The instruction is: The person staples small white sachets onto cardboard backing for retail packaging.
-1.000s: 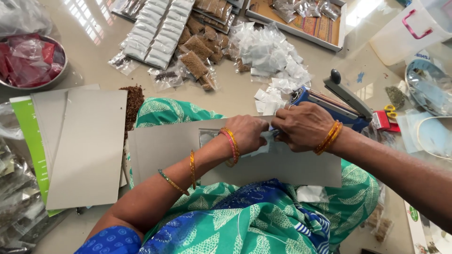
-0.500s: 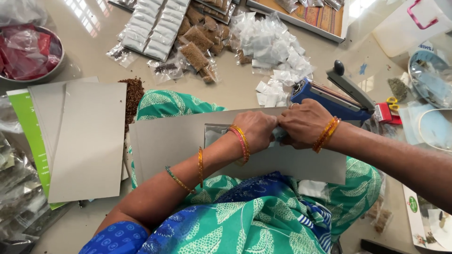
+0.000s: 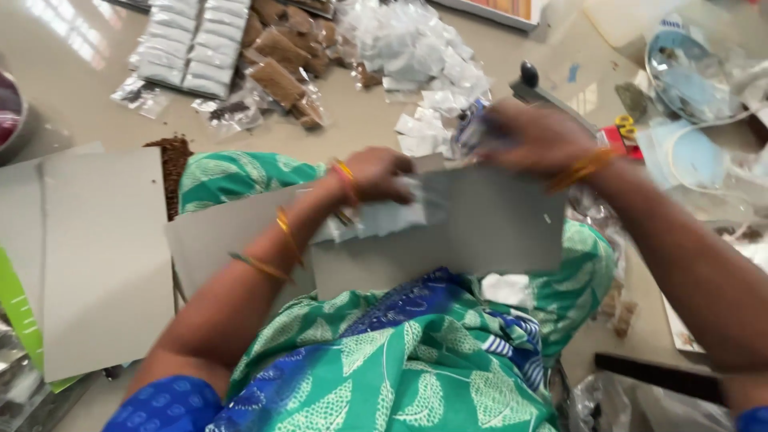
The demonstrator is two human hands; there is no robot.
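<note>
Far left: loose grey card sheets (image 3: 104,256) lie flat on the floor, a green sheet edge (image 3: 20,320) showing under them.
Upper left: rows of filled packets (image 3: 188,48) and brown pouches (image 3: 280,72) lie on the floor, well apart from the lap.
Lap: a grey card board (image 3: 448,232) rests across the green and blue cloth over the knees, a second grey sheet (image 3: 224,240) tucked beneath it on the left.
Left hand (image 3: 380,172): curled narrow over a small clear sachet (image 3: 384,216) at the board's upper edge, pinning it down.
Centre top: a heap of empty clear sachets (image 3: 416,48) on the floor.
Right hand (image 3: 536,140): blurred, closed around what looks like a blue tool (image 3: 472,132); what exactly it grips I cannot tell.
Far right: round plates (image 3: 688,64) and plastic clutter.
Handling, sachet: likely feather-light, limp and slick, so it would slide or crumple; best pinched by its flat sealed edge.
Handling, board: seems stiff and light; hold by an edge.
</note>
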